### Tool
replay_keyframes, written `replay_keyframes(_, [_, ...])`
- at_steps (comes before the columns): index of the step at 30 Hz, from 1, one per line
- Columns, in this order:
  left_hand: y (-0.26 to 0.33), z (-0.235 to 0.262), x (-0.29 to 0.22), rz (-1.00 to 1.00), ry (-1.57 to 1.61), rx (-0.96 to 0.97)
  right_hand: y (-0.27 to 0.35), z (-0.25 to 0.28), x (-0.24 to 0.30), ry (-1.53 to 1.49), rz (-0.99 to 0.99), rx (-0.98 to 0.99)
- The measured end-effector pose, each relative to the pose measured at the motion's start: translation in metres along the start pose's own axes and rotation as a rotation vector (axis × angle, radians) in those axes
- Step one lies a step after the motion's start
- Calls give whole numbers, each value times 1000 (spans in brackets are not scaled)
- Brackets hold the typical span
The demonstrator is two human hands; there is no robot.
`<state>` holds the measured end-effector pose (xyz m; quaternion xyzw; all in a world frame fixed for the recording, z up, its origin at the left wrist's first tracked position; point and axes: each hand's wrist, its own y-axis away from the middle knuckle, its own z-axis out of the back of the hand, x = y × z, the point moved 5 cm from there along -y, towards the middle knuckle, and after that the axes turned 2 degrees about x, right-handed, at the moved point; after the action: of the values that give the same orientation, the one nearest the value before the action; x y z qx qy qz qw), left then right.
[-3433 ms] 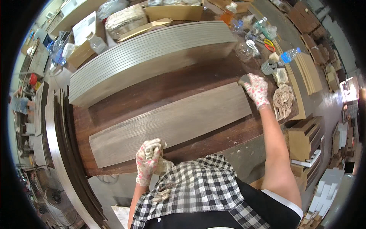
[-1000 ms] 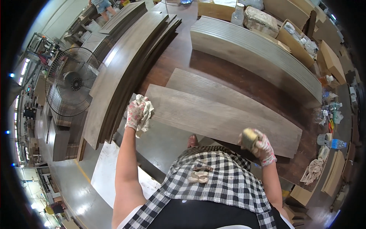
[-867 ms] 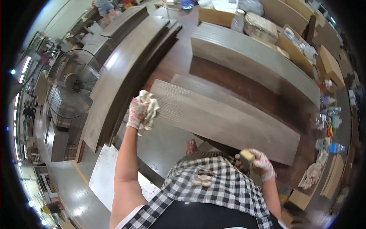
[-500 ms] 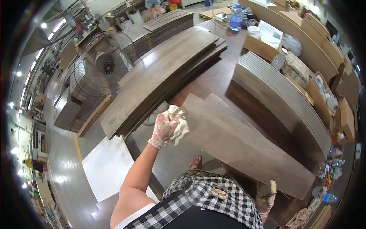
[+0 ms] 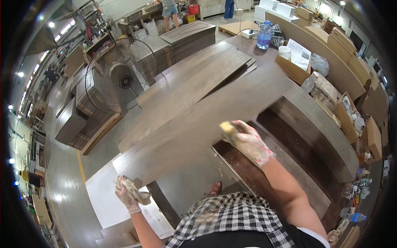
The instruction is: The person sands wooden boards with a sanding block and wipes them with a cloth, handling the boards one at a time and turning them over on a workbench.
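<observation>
A long wood-grain brown board (image 5: 198, 118) stretches diagonally in front of me, its right end blurred by motion. My left hand (image 5: 125, 196), in a patterned white glove, is closed on a crumpled off-white rag (image 5: 136, 191) at the board's near left end. Whether its fingers also grip the board is hidden. My right hand (image 5: 252, 144), in a similar glove with pink spots, is closed around a yellowish sponge block (image 5: 227, 127) with a darker side. That hand is at the board's near edge. Beyond the board lies a stack of similar boards (image 5: 198, 74).
At right stands a row of upright boards (image 5: 326, 124), with cartons (image 5: 294, 68) and bottles behind. A wire fan (image 5: 124, 78) is at the far left. A white sheet (image 5: 103, 194) lies below the board's left end. Another person (image 5: 168, 14) stands far back.
The board has swung from the right table across to the stack at left. My left hand has moved down and left with the rag; my right hand has come up and forward with the sponge.
</observation>
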<state>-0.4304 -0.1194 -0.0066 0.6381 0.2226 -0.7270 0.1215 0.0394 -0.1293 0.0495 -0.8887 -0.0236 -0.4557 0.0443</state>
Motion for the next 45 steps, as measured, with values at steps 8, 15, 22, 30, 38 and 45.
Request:
replay_keyframes(8, [-28, -23, 13, 56, -72, 13, -110, 11, -6, -23, -128, -19])
replay_keyframes(15, [-35, -73, -31, 53, -291, 146, 0, 94, 10, 288, 41, -358])
replay_keyframes(22, [-62, -88, -66, -381, -597, 280, 169, 177, 35, 574, 118, -954])
replay_keyframes(30, [52, -237, -136, -666, -89, 815, 300, 191, 24, 675, 375, -1238])
replay_keyframes(38, [176, -444, -18, -809, -863, 1101, 445, 190, 34, 593, 604, -1741])
replay_keyframes(45, [116, -495, 13, -530, -564, 1150, 585, 218, 41, 894, 253, -2201])
